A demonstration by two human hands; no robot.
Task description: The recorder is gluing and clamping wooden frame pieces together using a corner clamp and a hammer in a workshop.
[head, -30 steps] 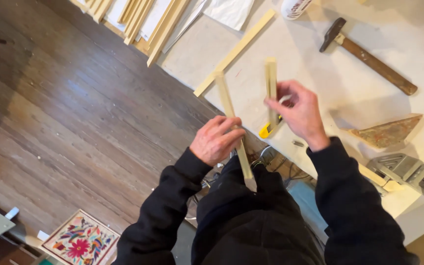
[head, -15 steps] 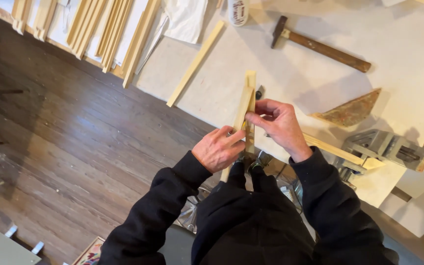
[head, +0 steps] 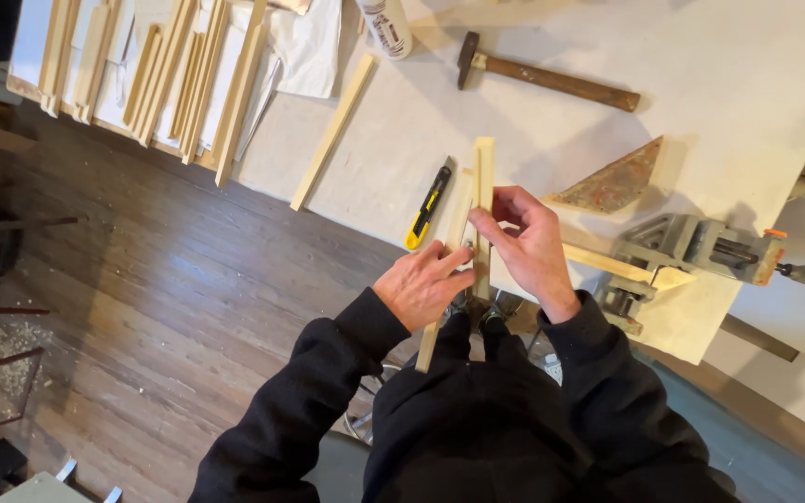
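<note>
**Two wooden strips held at the bench edge**

Nearest, low centre of the frame: black sleeves and torso of the person, soft matte fabric, cut off by the lower edge.

Left hand (head: pixel 421 284): curled around the longer wooden strip (head: pixel 446 270), thumb and fingertips pinching it near mid-length. The strip is pale, planed, narrow and straight, running from lower centre up toward frame centre; its lower end juts past the hand over the dark sleeve.

Right hand (head: pixel 525 244): fingers pressed together on the shorter wooden strip (head: pixel 484 200), thumb on its left face. This strip stands just beside the longer one, touching it along part of its length; the meeting point is hidden under the fingertips, so the fit cannot be judged.

Just left of the strips: yellow-and-black utility knife (head: pixel 428 207), lying flat on the pale worktop (head: pixel 719 102), apart from both hands.

Right of the hand: grey metal corner clamp (head: pixel 673 251) with an orange-tipped screw, gripping another pale strip; beside it a triangular wooden block (head: pixel 615 182), stained and mottled.

Farther, upper centre: hammer (head: pixel 547 79) with brown wooden handle and dark head; a loose wooden batten (head: pixel 333 130) lying diagonally; a white bottle (head: pixel 386 26), top cut off.

Upper left: stack of pale battens (head: pixel 179 79), partly out of frame. Left: dark plank floor (head: pixel 142 279), with shavings at the edge.
</note>
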